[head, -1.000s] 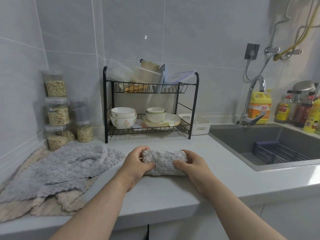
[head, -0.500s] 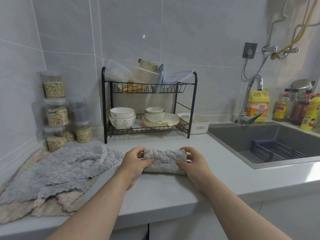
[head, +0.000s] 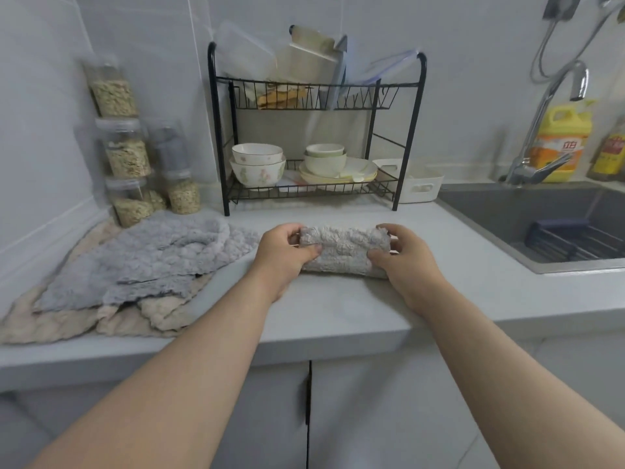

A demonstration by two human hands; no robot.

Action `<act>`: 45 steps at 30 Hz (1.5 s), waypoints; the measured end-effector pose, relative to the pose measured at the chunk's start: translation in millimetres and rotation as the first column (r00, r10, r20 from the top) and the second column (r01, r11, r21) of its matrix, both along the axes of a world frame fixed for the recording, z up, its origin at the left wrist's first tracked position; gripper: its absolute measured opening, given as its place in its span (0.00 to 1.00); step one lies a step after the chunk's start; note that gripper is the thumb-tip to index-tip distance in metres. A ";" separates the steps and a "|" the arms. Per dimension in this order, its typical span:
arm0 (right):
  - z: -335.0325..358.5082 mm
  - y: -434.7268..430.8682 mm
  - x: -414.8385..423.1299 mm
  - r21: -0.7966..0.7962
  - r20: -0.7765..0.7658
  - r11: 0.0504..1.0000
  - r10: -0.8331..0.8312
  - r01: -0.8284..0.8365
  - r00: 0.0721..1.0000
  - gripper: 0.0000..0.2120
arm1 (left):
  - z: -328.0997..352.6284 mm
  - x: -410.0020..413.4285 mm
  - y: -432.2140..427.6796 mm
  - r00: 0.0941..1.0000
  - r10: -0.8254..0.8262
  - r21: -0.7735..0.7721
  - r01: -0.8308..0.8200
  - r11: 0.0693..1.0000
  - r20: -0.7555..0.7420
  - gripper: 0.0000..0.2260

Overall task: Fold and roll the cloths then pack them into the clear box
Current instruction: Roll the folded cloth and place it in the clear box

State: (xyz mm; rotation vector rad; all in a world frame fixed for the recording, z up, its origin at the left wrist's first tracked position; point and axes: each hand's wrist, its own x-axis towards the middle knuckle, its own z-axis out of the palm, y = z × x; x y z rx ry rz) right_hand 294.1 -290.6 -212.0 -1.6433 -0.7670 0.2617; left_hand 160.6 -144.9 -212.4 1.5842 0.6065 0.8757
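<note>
Rolled grey cloth point(head: 343, 252) lies crosswise on the counter point(head: 338, 309), long axis running hand to hand: left hand point(head: 282, 255) grips one end, right hand point(head: 402, 262) the other, both equally near.

The rolled cloth point(head: 343, 252) in the middle is light grey, the loose cloth point(head: 152, 258) at the left is a bluish grey, and the cloths point(head: 67, 319) under it are beige, on a pale grey desk point(head: 338, 309). The rack point(head: 218, 130) at the upper middle is black, its bowls point(head: 257, 169) white with a faint flower pattern, and the bottle point(head: 564, 125) at the upper right is yellow with an orange label.
</note>
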 end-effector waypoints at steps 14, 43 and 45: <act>-0.7 -9.3 4.5 -0.145 -0.135 0.986 0.058 -0.077 0.989 0.23 | 9.2 -10.1 -5.8 0.989 -0.089 -0.162 0.070 0.984 -0.114 0.14; 329.9 -165.9 59.7 0.099 -0.447 0.926 -0.286 0.365 0.848 0.18 | 310.6 136.6 -111.4 0.830 -0.515 -0.465 0.551 0.693 0.216 0.15; 344.6 -204.4 67.3 0.137 -0.398 0.887 -0.358 0.441 0.844 0.17 | 325.6 159.7 -146.0 0.791 -0.574 -0.426 0.604 0.674 0.213 0.16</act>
